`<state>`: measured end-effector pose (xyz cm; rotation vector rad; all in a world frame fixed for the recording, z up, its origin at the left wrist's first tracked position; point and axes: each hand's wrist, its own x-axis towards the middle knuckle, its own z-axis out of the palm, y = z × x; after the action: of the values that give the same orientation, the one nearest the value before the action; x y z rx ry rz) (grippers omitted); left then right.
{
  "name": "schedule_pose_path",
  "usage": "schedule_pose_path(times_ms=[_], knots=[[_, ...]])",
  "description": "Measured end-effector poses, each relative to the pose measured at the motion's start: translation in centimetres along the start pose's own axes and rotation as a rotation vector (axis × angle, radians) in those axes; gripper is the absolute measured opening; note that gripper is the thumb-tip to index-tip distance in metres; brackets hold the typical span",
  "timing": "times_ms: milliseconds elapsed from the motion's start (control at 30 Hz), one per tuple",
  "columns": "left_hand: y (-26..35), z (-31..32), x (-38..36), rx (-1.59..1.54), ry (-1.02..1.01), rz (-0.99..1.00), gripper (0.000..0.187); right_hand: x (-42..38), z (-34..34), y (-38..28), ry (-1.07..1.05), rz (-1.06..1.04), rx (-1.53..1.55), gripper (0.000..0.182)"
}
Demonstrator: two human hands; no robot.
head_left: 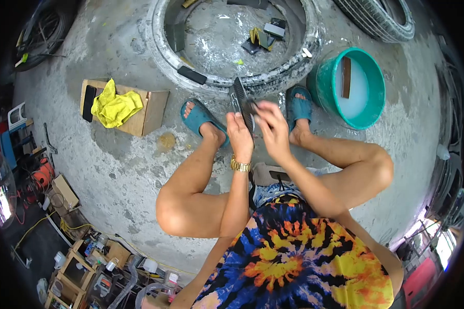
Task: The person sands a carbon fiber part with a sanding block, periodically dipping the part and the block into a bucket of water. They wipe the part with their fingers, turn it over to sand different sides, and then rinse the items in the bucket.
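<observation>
My left hand (239, 135), with a gold watch on its wrist, grips a long black carbon-patterned panel (238, 95) by its lower part. The panel stands nearly upright in view, its top end close to the near rim of the tire. My right hand (273, 127) is at the panel's right side, fingers bent and drawn together against it. Those fingertips are smeared by motion, and what they pinch is hidden.
A whitened tire (157, 38) lies ahead, with a black block (192, 75) on its rim and several small pads (263, 38) inside. A green bucket (381, 98) of cloudy water stands right, a brown strip (346, 77) in it. Left, a wooden box (152, 110) bears a yellow cloth (114, 105).
</observation>
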<state>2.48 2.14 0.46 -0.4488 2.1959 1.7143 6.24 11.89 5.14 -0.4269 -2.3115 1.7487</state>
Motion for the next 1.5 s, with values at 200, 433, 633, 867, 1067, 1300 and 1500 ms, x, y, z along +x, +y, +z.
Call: schedule_pose_path(times_ms=[200, 433, 633, 867, 1067, 1300, 1500], knots=[[0.5, 0.2, 0.2, -0.060, 0.012, 0.006, 0.025, -2.5, 0.0, -0.5, 0.026, -0.056, 0.002, 0.028], [-2.0, 0.8, 1.0, -0.262, 0.076, 0.055, 0.020, -2.6, 0.7, -1.5, 0.058, -0.101, 0.039, 0.027], [0.0, 0.6, 0.2, -0.416, 0.011, -0.081, 0.021, -0.9, 1.2, -0.3, 0.031, 0.054, 0.187, 0.028], [1.4, -0.3, -0.8, -0.451, -0.057, -0.189, 0.023, 4.3, 1.9, 1.0, -0.043, -0.035, 0.058, 0.015], [0.8, -0.7, -0.4, -0.537, -0.088, -0.254, 0.023, 1.6, 1.3, 0.1, -0.085, 0.000, 0.166, 0.025], [0.7, -0.8, -0.1, -0.551, -0.105, -0.195, 0.024, 0.5, 1.3, -0.9, -0.113, 0.212, 0.197, 0.026], [0.4, -2.1, -0.3, -0.520, -0.213, -0.164, 0.023, 14.3, 3.0, 4.7, -0.268, -0.075, -0.187, 0.018]])
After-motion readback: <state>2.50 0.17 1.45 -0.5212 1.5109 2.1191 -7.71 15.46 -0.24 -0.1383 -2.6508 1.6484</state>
